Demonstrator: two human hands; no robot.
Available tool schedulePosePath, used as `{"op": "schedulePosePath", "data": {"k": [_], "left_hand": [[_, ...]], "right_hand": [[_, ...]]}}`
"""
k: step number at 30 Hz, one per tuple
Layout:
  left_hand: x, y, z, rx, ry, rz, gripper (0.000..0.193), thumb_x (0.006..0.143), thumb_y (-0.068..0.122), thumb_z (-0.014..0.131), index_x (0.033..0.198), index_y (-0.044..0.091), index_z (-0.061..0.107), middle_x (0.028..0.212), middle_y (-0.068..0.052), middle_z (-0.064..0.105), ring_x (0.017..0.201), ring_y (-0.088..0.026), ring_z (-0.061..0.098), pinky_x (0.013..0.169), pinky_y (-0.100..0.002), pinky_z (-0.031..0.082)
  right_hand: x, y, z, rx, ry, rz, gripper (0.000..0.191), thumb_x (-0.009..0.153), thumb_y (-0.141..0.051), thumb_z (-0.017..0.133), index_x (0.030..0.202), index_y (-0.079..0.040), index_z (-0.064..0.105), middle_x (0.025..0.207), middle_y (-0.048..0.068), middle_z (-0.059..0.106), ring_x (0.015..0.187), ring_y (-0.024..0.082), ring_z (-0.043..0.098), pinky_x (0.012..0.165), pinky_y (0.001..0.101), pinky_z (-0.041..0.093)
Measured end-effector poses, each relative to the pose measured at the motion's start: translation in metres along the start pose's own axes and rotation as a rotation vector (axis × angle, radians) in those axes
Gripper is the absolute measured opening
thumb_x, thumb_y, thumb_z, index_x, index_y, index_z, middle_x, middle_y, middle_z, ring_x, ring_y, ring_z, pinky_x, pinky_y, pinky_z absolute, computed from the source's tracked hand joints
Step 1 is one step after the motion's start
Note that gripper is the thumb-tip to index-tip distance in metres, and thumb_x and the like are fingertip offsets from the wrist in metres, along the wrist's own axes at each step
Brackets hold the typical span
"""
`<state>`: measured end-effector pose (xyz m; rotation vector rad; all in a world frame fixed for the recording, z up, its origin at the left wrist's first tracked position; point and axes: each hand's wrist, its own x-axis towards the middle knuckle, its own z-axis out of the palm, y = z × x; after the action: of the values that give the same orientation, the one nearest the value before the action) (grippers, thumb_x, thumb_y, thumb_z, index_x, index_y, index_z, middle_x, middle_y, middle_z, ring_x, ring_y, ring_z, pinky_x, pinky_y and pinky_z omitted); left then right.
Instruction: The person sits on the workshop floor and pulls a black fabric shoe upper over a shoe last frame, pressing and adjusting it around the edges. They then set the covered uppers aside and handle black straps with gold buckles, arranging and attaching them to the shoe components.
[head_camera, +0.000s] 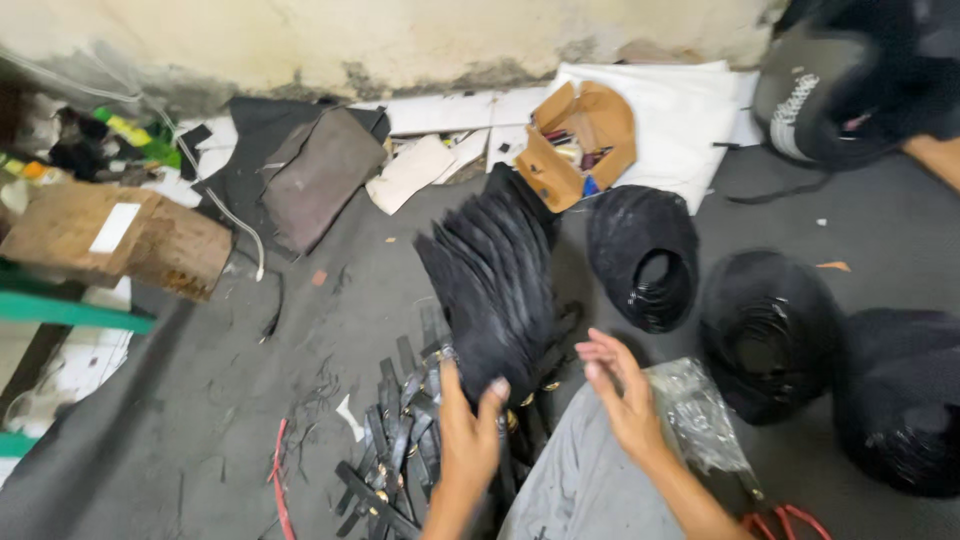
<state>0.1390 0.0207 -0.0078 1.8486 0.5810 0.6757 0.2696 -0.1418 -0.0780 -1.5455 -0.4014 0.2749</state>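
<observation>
Gripping the lower ends of a fanned bundle of black straps (497, 290), the left hand (468, 432) is closed round them so they stand upright and splay above a pile of buckled straps (395, 450) on the dark floor (200, 440). Open and empty, the right hand (622, 385) hovers just beside the bundle, fingers spread. Coiled black rolls (768, 335) lie near on the right, a clear plastic bag (695, 410) by the wrist.

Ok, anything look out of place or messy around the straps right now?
Yes. Loose straps lie crisscrossed on the floor under the left hand, which grips a fanned strap bundle. The cardboard box behind sits tipped open, contents showing.
</observation>
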Motion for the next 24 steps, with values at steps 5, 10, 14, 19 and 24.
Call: {"op": "schedulePosePath", "data": {"k": [5,10,14,19,24], "left_hand": [[-0.076,0.022,0.035,0.24,-0.205,0.478,0.053,0.083,0.005,0.073,0.131,-0.002,0.05,0.128,-0.023,0.056,0.128,-0.043,0.054,0.116,-0.052,0.038],[-0.105,0.041,0.041,0.201,-0.447,0.548,0.06,0.082,0.014,0.081,0.131,-0.002,0.052,0.135,-0.024,0.053,0.135,-0.047,0.045,0.118,-0.06,0.03],[-0.122,0.045,0.023,0.059,-0.466,0.45,0.06,0.084,0.013,0.078,0.137,-0.002,0.054,0.142,-0.027,0.048,0.138,-0.048,0.04,0.114,-0.056,0.03],[-0.114,0.002,-0.016,0.152,-0.227,0.289,0.045,0.087,0.005,0.069,0.131,0.003,0.06,0.134,-0.017,0.058,0.129,-0.035,0.053,0.111,-0.043,0.04],[-0.116,-0.06,-0.056,0.168,-0.181,0.129,0.042,0.087,0.004,0.066,0.129,0.006,0.063,0.126,-0.014,0.064,0.118,-0.027,0.063,0.096,-0.035,0.051]], "right_hand": [[-0.084,0.0,-0.007,0.571,0.121,0.188,0.072,0.077,0.001,0.07,0.143,-0.012,0.043,0.139,0.0,0.057,0.128,0.013,0.053,0.108,0.0344,0.038],[-0.109,0.024,-0.082,0.712,0.217,0.235,0.034,0.091,0.003,0.075,0.12,0.007,0.059,0.118,0.014,0.069,0.108,0.026,0.064,0.097,0.0449,0.048],[-0.131,-0.005,-0.179,0.506,0.455,0.251,0.031,0.087,0.002,0.072,0.116,0.003,0.064,0.113,0.011,0.072,0.102,0.026,0.066,0.094,0.0445,0.051],[-0.146,-0.073,-0.296,0.268,0.632,0.025,0.033,0.087,0.0,0.072,0.119,0.002,0.063,0.116,0.012,0.071,0.106,0.028,0.065,0.097,0.0455,0.05],[-0.154,-0.065,-0.34,0.089,0.751,-0.027,0.036,0.088,-0.001,0.072,0.123,0.001,0.063,0.119,0.014,0.07,0.11,0.03,0.064,0.099,0.0464,0.049]]}}
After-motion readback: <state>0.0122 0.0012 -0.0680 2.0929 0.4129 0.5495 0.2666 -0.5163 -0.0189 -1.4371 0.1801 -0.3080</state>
